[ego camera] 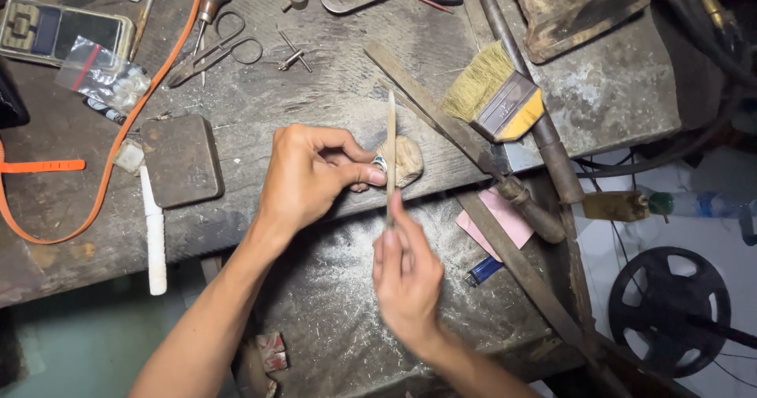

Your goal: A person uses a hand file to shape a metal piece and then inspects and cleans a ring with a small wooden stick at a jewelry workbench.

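A small ring (379,164) sat pinched between the thumb and forefinger of the left hand (311,173), pressed against a rounded wooden peg (408,160) at the bench (331,91) edge. Those fingertips were closed tight on the ring; the other left fingers curled loosely above it. A thin file (390,150) stood almost upright across the ring, its tip pointing away from the person. The right hand (406,276) gripped the file's lower end, thumb and forefinger clamped together on it, the remaining fingers folded close behind.

Just right of the peg, a long flat file with a wooden handle (465,142) lay slanting across the bench, and beyond it a paintbrush (493,98) with pale bristles rested on a thick metal bar (524,91). Under the hands a dusty lower shelf (331,303) held a pink slip (501,221) and a blue lighter (482,270).

To the left of the left hand lay a dark steel block (181,160), with a white stick (154,236) beside it hanging over the bench edge. An orange strap (110,154) curved round them. Farther back were scissors (217,51), a wooden-handled graver (209,4), a plastic bag (98,75) and a pocket scale (55,31). At the far right, off the bench, stood a black wheel (670,307) and a plastic bottle (694,203).

Nothing stood between the hands and the ring; the file crossed in front of the peg.
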